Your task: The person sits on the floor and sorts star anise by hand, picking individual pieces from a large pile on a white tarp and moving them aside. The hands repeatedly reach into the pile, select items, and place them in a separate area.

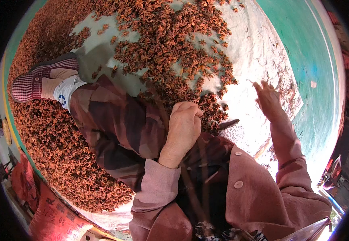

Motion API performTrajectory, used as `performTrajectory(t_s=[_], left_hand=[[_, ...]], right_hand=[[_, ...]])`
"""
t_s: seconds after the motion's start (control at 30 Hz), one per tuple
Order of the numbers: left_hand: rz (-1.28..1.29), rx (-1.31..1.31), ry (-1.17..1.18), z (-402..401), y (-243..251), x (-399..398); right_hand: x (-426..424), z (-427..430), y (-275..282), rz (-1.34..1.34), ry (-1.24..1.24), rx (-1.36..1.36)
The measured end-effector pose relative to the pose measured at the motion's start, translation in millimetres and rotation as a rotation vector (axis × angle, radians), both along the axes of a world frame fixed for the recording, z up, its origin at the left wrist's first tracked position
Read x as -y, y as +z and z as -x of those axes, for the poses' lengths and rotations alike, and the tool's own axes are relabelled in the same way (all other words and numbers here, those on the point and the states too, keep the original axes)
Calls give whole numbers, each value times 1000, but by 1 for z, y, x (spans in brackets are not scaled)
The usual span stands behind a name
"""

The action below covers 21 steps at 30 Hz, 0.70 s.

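Reddish-brown dried star anise (162, 45) lies spread over a pale sheet (246, 45) around the person's legs. My left hand (184, 129) is curled in a loose fist above the thigh, at the near edge of the star anise; whether its fingers hold anything is hidden. Out to the right, my right hand (267, 98) hovers over the bright part of the sheet, its fingers spread. A thin dark stem shows at its fingertips, and I cannot tell whether it is held. Many small stems (284, 75) are scattered on the sheet beyond this hand.
A thick bed of star anise (66, 150) lies left of the legs, under a checked slipper (26, 87). Green floor (307, 54) borders the sheet on the right. Red woven sacks (52, 211) with writing and a corn cob (6, 131) are at the left rim.
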<state>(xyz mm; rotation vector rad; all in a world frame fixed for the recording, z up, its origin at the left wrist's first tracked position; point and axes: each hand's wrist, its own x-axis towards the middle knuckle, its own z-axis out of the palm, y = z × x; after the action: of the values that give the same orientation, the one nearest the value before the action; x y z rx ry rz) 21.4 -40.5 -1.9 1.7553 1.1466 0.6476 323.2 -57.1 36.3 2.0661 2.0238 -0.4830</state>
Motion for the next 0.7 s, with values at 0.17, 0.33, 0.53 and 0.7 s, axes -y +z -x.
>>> performTrajectory(t_s=[0.17,0.33,0.53,0.7], left_hand=[[121,-11,-57,-2,0,-5],[216,82,16,-1,1,-11],[299,80,121,-7,-7,-13],[315,145,124,-6,-18,-8]], right_hand=[[-40,45,-60,-359,76,-309],[-63,83,-105,-185,145,-15],[-68,88,-99,-191,343,115],[-86,102,-88,105,235,211]])
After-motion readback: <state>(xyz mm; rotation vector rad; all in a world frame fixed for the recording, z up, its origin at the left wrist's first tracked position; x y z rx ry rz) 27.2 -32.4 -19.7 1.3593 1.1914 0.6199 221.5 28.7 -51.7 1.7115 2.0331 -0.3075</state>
